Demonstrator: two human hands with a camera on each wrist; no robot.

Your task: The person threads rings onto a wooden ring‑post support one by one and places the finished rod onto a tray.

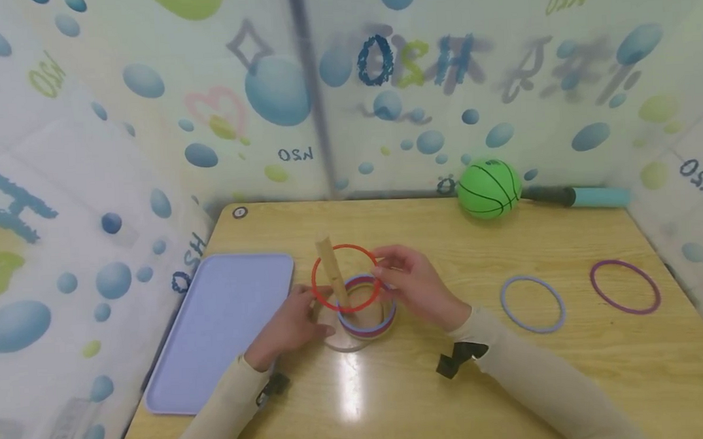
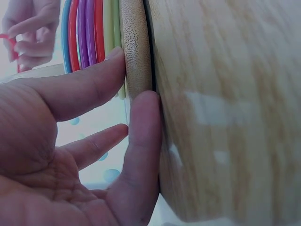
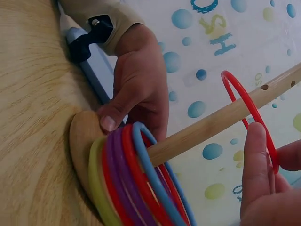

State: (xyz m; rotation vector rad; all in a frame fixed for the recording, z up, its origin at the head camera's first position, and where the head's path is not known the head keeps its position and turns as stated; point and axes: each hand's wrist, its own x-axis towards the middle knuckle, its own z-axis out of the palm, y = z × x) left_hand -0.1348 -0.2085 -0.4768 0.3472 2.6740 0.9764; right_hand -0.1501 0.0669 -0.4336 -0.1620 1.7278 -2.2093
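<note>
My right hand [image 1: 416,282] pinches a red ring [image 3: 249,101] between thumb and fingers. The ring is around the wooden peg [image 3: 202,132], tilted and above the stack. Several blue, red, purple and yellow-green rings [image 3: 136,174] lie stacked around the foot of the peg. At the stand's left side, my left hand [image 1: 288,324] holds the edge of the round wooden base [image 2: 136,52] with thumb and finger. In the right wrist view that hand's other fingers are partly hidden behind the stack.
A lilac tray [image 1: 226,323] lies to the left. On the right are a loose blue ring [image 1: 534,331] and a purple ring [image 1: 624,261]. A green ball [image 1: 488,188] and a black-and-teal cylindrical object [image 1: 600,197] sit along the back edge, before a patterned curtain.
</note>
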